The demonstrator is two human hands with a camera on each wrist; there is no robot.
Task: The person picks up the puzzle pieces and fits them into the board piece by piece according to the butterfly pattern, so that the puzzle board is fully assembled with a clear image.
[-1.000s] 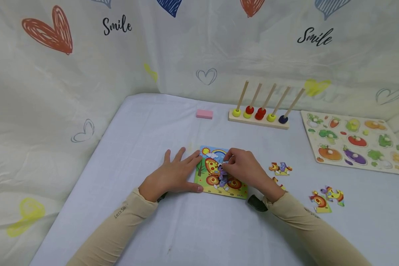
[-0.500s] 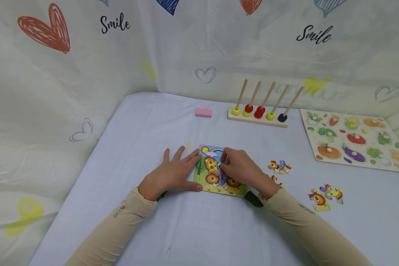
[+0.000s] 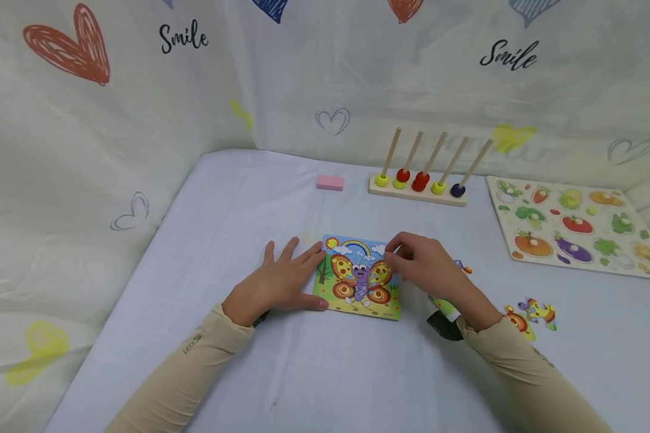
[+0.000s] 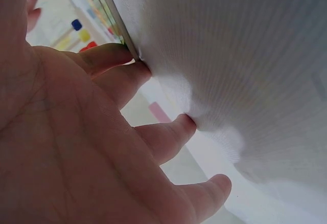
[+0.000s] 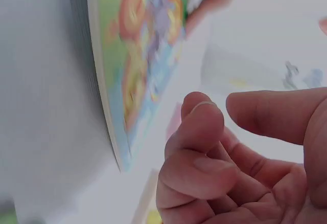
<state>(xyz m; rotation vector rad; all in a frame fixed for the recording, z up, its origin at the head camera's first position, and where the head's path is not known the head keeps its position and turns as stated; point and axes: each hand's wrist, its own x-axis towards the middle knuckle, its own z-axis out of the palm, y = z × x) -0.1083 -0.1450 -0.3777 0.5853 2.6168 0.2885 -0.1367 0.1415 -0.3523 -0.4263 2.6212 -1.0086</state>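
A butterfly jigsaw puzzle (image 3: 360, 282) lies flat on the white-covered table, its picture showing a purple butterfly under a rainbow. My left hand (image 3: 273, 279) rests with fingers spread along the puzzle's left edge; in the left wrist view two fingertips (image 4: 138, 70) touch that edge and the others sit on the cloth. Over the puzzle's upper right corner hovers my right hand (image 3: 428, 264). Its fingers are loosely bent, and the right wrist view shows a gap between thumb (image 5: 265, 112) and index finger, with nothing held.
Loose puzzle pieces (image 3: 540, 313) lie to the right, one piece (image 3: 463, 266) partly hidden behind my right hand. A pink block (image 3: 330, 183) and a bead abacus (image 3: 417, 192) stand at the back. A vegetable peg board (image 3: 576, 228) lies at the back right.
My right hand has moved from the puzzle's middle to its upper right corner, uncovering the butterfly's face and right wing. My left hand has stayed at the left edge.
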